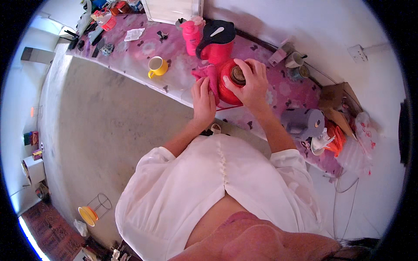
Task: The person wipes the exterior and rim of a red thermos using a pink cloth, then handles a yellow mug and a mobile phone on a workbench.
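A round red flask (229,85) with a brownish stopper in its top stands upright near the front edge of the pink flowered counter (278,93), a pink cloth (209,74) pressed against its left side.

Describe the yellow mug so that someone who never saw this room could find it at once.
Start at the long counter with the pink flowered cloth running along the white wall. Left of the red flask that both hands grip stands the yellow mug, apart from it, handle toward the counter's front edge. It is the only yellow thing on the counter; its neighbours are pink or red.
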Demonstrator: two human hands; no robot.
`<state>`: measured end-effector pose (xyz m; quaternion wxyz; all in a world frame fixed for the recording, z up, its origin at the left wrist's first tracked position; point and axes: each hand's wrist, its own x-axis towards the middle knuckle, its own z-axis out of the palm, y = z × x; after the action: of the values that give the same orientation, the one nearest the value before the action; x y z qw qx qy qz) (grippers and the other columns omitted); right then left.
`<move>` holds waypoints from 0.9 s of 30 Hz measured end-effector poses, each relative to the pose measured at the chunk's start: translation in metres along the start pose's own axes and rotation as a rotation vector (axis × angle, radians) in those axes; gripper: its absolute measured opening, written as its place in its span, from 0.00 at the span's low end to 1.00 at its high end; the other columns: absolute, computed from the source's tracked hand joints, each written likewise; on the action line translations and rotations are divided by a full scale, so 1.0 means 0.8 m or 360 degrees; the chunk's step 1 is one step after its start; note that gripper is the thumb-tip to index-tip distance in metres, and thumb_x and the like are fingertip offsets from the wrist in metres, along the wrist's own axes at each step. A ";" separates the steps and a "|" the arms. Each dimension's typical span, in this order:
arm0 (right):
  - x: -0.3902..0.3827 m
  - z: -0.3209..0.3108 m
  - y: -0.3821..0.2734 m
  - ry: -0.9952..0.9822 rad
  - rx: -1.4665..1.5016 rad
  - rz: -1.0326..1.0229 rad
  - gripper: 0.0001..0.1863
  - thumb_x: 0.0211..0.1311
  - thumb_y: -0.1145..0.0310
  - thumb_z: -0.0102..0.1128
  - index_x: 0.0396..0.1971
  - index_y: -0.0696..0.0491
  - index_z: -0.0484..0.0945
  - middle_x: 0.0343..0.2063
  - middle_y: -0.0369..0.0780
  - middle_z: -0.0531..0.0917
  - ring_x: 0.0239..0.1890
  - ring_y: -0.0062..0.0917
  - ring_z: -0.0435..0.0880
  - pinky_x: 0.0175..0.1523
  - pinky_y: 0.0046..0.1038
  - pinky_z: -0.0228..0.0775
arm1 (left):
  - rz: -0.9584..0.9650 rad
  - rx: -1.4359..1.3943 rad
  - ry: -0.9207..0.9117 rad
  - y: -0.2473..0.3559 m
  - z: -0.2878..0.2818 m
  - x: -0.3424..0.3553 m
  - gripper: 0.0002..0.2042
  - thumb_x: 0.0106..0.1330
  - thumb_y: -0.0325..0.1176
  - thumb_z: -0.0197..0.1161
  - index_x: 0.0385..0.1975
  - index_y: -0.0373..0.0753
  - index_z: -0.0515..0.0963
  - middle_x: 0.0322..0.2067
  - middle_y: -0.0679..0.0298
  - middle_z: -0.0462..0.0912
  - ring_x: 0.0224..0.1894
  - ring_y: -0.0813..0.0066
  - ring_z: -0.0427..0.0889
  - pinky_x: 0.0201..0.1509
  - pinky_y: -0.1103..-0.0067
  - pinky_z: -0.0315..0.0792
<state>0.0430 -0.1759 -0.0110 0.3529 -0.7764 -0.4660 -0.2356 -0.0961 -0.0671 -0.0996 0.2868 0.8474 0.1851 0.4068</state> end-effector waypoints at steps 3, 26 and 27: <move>0.000 0.003 -0.003 0.0003 0.0029 0.0022 0.30 0.47 0.55 0.77 0.51 0.47 0.79 0.43 0.43 0.77 0.45 0.42 0.77 0.49 0.42 0.73 | -0.0029 -0.0042 -0.0062 -0.021 0.008 0.012 0.14 0.75 0.28 0.47 0.56 0.30 0.71 0.45 0.44 0.77 0.49 0.48 0.79 0.54 0.64 0.71; 0.000 0.006 -0.003 0.0070 0.0095 -0.0054 0.27 0.47 0.57 0.78 0.48 0.48 0.81 0.43 0.43 0.78 0.45 0.42 0.77 0.51 0.43 0.71 | -0.0710 -0.0971 0.0001 -0.060 0.015 -0.020 0.17 0.73 0.27 0.49 0.59 0.32 0.70 0.46 0.44 0.78 0.51 0.48 0.78 0.61 0.65 0.69; -0.001 0.006 -0.003 0.0045 0.0092 -0.0031 0.27 0.46 0.57 0.78 0.48 0.48 0.81 0.43 0.43 0.78 0.46 0.42 0.77 0.51 0.43 0.71 | -0.0697 -0.0979 -0.0011 -0.042 0.007 -0.016 0.17 0.73 0.27 0.49 0.59 0.32 0.70 0.46 0.44 0.78 0.51 0.48 0.78 0.61 0.65 0.69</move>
<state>0.0407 -0.1719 -0.0143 0.3794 -0.7578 -0.4752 -0.2365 -0.1020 -0.0508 -0.1313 0.6085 0.6634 0.2301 0.3696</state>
